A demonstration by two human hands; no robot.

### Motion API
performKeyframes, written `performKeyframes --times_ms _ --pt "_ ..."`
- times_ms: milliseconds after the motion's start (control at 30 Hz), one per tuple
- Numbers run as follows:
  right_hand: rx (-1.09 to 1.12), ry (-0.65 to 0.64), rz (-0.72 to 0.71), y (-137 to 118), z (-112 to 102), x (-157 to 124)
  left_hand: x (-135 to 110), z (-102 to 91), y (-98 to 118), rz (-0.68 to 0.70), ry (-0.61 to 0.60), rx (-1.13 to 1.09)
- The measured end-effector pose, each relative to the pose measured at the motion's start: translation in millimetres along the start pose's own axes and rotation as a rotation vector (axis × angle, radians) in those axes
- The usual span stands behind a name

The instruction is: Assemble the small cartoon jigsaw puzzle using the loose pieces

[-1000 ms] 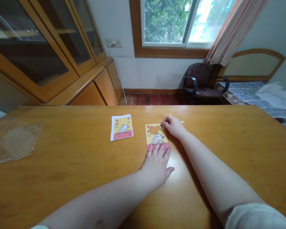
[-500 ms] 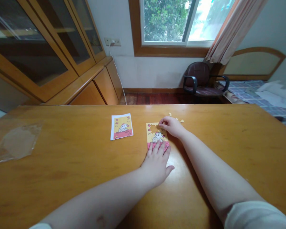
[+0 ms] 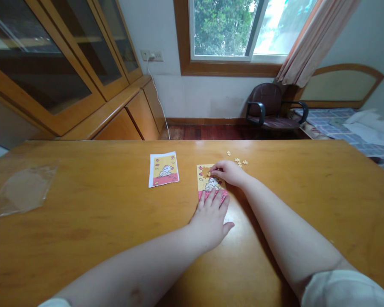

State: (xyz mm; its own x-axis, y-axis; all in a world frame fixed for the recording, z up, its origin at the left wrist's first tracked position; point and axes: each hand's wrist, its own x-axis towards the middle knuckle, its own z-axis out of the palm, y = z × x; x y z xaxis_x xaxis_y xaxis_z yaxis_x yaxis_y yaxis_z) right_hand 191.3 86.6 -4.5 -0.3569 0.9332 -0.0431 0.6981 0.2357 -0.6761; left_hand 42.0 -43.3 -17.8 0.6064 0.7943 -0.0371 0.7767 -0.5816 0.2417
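A small yellow and pink jigsaw puzzle (image 3: 205, 182) with a white cartoon animal lies on the wooden table (image 3: 83, 221). My left hand (image 3: 211, 217) lies flat, fingers spread on the puzzle's pink lower edge. My right hand (image 3: 227, 172) rests on the puzzle's upper right part, fingertips pinched at a gap in the picture; whether a piece sits under them is too small to make out. Several loose puzzle pieces (image 3: 240, 161) lie just beyond my right hand. A reference picture card (image 3: 163, 169) with the same image lies to the left of the puzzle.
A crumpled clear plastic bag (image 3: 22, 189) lies at the table's left side. Wooden cabinets with glass doors (image 3: 51, 64) stand along the left wall. Behind the table are a dark armchair (image 3: 272, 108), a window and a bed (image 3: 348, 128).
My right hand has slid left across the puzzle's top, from its upper right corner toward the gap. My left hand has stayed flat on the lower edge.
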Motion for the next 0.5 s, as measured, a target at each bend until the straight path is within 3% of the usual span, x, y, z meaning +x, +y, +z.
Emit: performKeyframes --times_ms 500 --pt "-0.049 -0.039 -0.036 -1.5 0.4 1.3 0.1 1.7 0.1 -0.005 -0.004 -0.001"
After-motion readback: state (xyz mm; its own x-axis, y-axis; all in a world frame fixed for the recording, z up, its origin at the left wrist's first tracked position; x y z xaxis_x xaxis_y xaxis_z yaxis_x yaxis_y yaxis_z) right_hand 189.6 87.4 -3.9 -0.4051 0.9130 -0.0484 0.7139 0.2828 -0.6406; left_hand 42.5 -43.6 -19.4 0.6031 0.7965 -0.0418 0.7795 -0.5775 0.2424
